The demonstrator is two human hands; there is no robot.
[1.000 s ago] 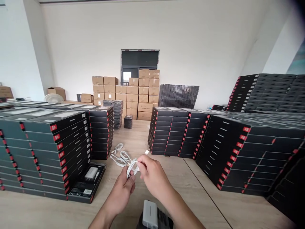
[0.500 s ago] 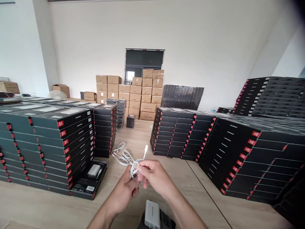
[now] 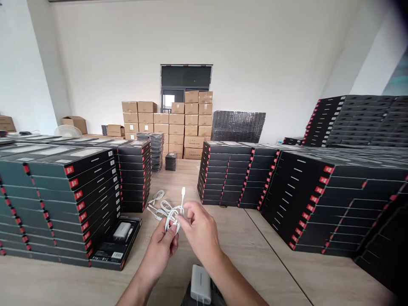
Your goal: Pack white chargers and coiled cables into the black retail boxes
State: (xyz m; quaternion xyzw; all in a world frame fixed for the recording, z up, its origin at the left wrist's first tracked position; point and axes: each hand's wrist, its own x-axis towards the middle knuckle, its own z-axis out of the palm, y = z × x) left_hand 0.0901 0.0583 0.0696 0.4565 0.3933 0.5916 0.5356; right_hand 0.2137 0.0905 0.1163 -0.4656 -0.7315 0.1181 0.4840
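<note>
A white charging cable (image 3: 171,219), looped into a small coil, is pinched at its lower end by my left hand (image 3: 161,244). Its connector end (image 3: 183,192) points upward. At the coil's right edge is my right hand (image 3: 202,231), thumb and forefinger apart; the thumb tip overlaps the coil. More coiled white cables (image 3: 157,197) lie on the table behind it. Below my hands a white charger (image 3: 200,284) with prongs rests on a dark item that my right forearm partly hides. An open black box (image 3: 111,263) at left holds another white charger (image 3: 121,230).
Tall stacks of black boxes with red tabs stand at left (image 3: 102,193) and right (image 3: 296,204) of the wooden table (image 3: 248,255). A small dark stack (image 3: 171,162) sits farther back. Brown cartons (image 3: 177,129) are piled at the wall near stacked dark trays (image 3: 239,126).
Both hands and the coil have shifted slightly left. My right thumb and forefinger have parted from their pinch on the cable, while my left hand keeps hold. The view has turned slightly right.
</note>
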